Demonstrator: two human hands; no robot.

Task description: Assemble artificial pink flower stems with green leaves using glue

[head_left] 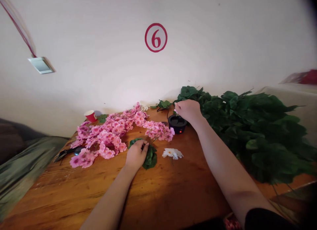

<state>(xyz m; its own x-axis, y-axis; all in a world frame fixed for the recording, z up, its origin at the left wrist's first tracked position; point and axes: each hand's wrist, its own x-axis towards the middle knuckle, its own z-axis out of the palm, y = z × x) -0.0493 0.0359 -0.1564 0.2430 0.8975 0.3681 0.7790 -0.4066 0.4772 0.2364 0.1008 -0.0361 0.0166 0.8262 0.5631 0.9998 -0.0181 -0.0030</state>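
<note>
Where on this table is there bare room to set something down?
Two patches of the table look bare: front middle, between the left arm and right arm, in front of the white flowers; and left of the left arm, in front of the pink flowers. It's crowded right, under piled green leaves, and around the dark pot by the right hand.

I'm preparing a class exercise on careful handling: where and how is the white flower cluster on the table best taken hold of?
Probably by the thin stem of the white flower cluster, pinched lightly from the near side. The stem seems to point toward the camera, below the spread petals, so a grip there should avoid crushing them.
</note>
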